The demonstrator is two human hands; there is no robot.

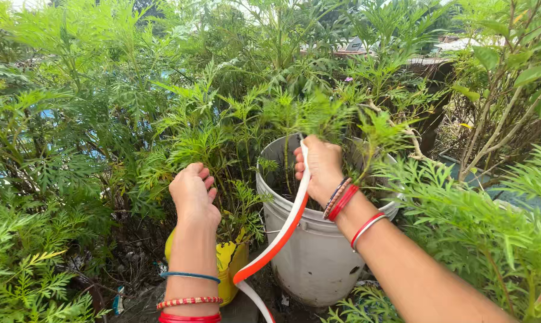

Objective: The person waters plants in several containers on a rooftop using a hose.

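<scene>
Right hand (pixel 322 166) fisted round hose (pixel 280 236) over bucket (pixel 318 251); left hand (pixel 193 192) loosely curled, empty.

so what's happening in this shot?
A person stands among potted plants outdoors. Their right hand grips an orange and white hose and holds its end over the rim of a grey bucket planter; no water is visible. The hose runs down between the forearms and out of frame. The left hand is loosely curled and empty, raised among the feathery green stems above a yellow pot. Both wrists carry bangles.
</scene>
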